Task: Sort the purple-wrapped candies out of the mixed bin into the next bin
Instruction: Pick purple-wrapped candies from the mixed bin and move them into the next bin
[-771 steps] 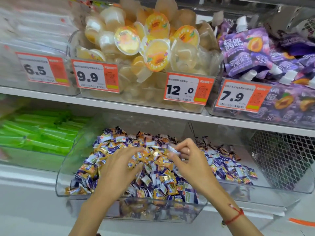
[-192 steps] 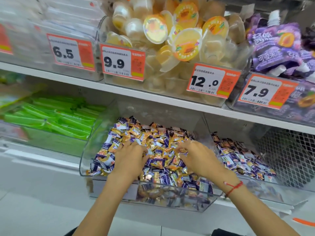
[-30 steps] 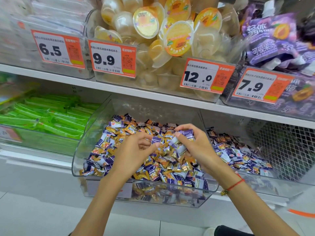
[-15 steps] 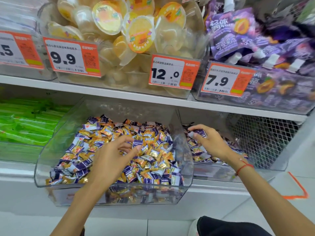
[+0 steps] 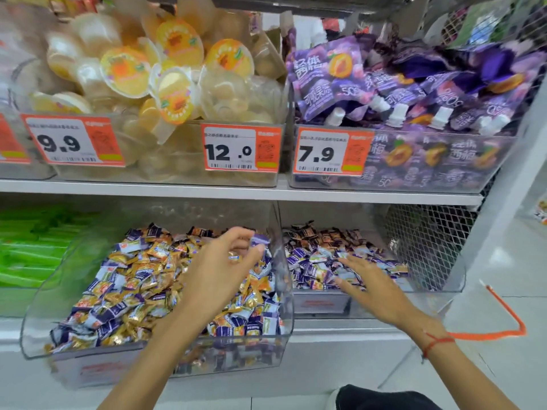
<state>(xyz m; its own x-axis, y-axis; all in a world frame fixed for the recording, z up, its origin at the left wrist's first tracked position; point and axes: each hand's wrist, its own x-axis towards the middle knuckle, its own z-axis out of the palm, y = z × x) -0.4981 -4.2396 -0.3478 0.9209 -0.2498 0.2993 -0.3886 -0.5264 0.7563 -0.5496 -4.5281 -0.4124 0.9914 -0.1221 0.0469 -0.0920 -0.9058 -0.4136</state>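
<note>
A purple-wrapped candy [image 5: 260,240] is pinched by the left hand [image 5: 222,270] above the mixed bin [image 5: 154,355]; right hand [image 5: 373,287] is spread over the next bin [image 5: 444,287]. A loose pinch risks dropping it back.

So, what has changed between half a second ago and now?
The right hand let go of its purple candies and now lies open above the next bin. The left hand, empty before, now pinches a purple candy over the mixed bin. Both bins stayed put.

left hand [image 5: 220,273] fingers curled, right hand [image 5: 374,287] fingers spread
</note>
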